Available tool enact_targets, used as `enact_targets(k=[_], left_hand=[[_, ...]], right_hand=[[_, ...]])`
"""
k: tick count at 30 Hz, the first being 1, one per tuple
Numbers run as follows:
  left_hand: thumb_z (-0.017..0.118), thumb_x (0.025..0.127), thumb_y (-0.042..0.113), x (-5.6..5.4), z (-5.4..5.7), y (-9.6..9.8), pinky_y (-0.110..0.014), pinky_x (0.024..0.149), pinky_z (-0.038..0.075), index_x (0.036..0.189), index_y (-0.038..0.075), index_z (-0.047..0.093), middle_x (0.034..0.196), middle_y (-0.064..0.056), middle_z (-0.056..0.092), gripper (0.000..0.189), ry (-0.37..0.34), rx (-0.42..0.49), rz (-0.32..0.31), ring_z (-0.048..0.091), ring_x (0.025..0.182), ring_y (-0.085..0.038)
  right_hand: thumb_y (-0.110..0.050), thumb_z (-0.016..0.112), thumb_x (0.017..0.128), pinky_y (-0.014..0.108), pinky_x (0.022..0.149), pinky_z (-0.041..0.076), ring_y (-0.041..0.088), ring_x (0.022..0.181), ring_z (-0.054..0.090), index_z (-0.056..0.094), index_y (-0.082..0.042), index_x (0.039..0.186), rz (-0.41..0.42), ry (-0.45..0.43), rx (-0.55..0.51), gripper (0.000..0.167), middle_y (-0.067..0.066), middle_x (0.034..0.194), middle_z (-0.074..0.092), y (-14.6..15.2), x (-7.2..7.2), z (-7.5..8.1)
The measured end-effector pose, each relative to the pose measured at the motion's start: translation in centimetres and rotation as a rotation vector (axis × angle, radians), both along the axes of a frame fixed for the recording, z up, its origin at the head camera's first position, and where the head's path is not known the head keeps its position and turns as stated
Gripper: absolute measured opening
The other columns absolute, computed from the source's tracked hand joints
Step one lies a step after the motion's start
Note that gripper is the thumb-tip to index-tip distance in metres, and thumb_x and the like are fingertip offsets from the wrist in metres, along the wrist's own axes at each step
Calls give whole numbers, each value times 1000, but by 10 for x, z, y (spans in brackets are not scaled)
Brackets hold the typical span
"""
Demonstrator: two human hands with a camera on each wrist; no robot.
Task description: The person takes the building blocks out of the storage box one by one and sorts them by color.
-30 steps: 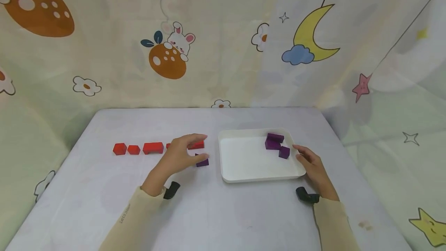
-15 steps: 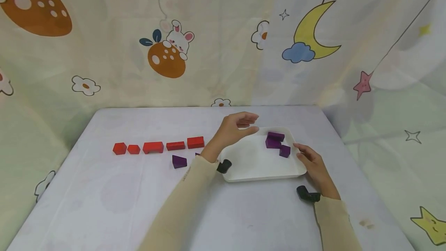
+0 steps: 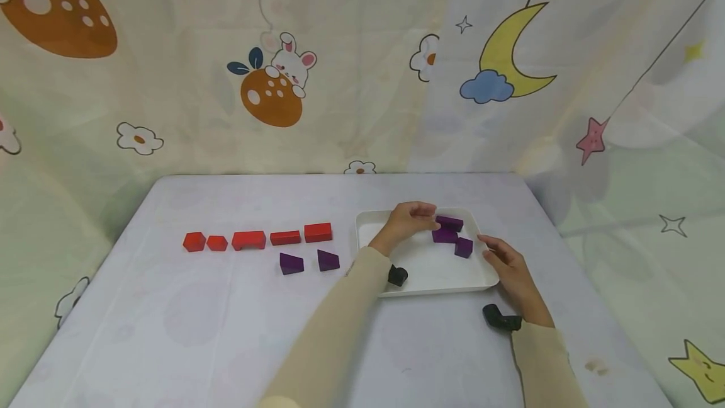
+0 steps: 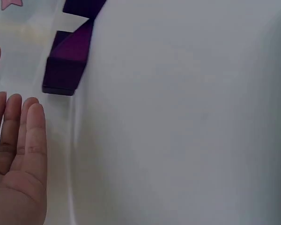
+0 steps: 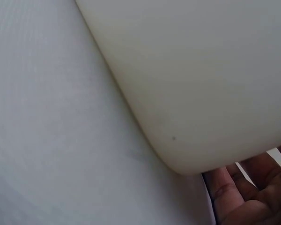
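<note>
My left hand (image 3: 406, 225) is above the white tray (image 3: 419, 276), just left of a stack of purple blocks (image 3: 444, 236). In the left wrist view its fingers (image 4: 35, 136) are fairly straight, with a visible gap to the purple block (image 4: 65, 70). My right hand (image 3: 512, 269) rests at the tray's right edge, fingertips by the rim. The right wrist view shows its fingers (image 5: 225, 192) partly hidden behind the tray wall (image 5: 192, 154). Beside the stack lies a smaller purple block (image 3: 463, 247).
Left of the tray, a row of several red blocks (image 3: 249, 240) lies on the white-covered table (image 3: 170, 339). Two purple wedge-shaped blocks (image 3: 291, 263) stand in front of that row. A patterned cloth (image 3: 357, 80) hangs behind the table.
My left hand has let go of a purple block in front of the red row, then moved right over the tray to the purple stack. The right hand stays at the tray edge.
</note>
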State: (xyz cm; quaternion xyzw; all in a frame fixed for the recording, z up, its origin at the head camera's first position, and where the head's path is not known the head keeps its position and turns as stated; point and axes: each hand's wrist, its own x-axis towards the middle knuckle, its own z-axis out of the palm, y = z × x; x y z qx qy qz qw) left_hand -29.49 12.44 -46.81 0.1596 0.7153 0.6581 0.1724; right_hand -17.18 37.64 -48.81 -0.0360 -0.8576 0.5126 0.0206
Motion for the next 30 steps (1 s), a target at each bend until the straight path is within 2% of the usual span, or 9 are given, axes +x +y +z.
enact_targets(k=[4,8,11,14,16,19,22,26,30], left_hand=[[90,84,-4,1,-10,6,-25,99,58,127,-2,75,124,-13,77,46,7,-52,-6,74,115,-22],[94,78,-4,2,-16,13,-19,93,57,122,-2,77,115,-12,79,46,105,-156,-5,74,102,-15],[96,77,-2,3,-18,18,-16,88,56,117,-1,79,108,-10,80,43,174,-219,27,72,94,-10],[96,78,-2,4,-18,19,-15,85,56,114,-1,80,105,-10,81,39,189,-233,46,71,90,-9],[95,80,-1,5,-15,16,-15,84,56,116,0,80,104,-9,80,38,169,-233,52,71,89,-8],[94,83,2,6,-6,9,-15,84,55,118,2,80,106,-7,80,37,151,-233,48,69,91,-7],[93,85,5,7,9,1,-17,87,53,118,4,80,107,-4,79,36,162,-235,24,68,95,-7],[92,87,7,9,32,-18,-21,91,54,119,7,80,109,0,78,35,214,-251,-60,70,100,-9],[90,89,7,15,52,-46,-25,92,57,123,7,78,111,-1,78,36,262,-239,-131,71,104,-11]], right_hand=[[-16,54,115,1,95,36,43,152,39,49,3,158,7,-17,-14,47,27,165,43,-1,0,1],[-15,54,115,2,96,37,43,150,40,50,4,157,10,-1,-15,46,27,164,44,-1,0,2],[-14,53,115,2,95,38,41,147,41,51,5,155,10,18,-8,45,28,162,46,0,0,1],[-15,53,115,2,95,37,43,149,40,50,5,156,8,14,-11,45,28,162,45,0,0,1],[-15,54,115,1,95,36,44,151,39,50,5,156,7,1,-13,46,28,163,44,0,-1,0],[-14,54,115,1,96,35,44,154,37,48,3,158,9,-19,-25,47,26,165,43,0,-2,-1],[-14,53,115,1,95,37,45,154,37,47,3,159,5,-28,-23,48,26,166,41,1,-2,-2],[-14,52,115,1,91,41,48,152,38,46,4,159,6,-20,-31,47,30,166,40,0,-1,-2],[-14,52,115,1,91,41,49,152,39,47,4,158,10,-14,-17,47,31,166,39,0,-1,-2]])
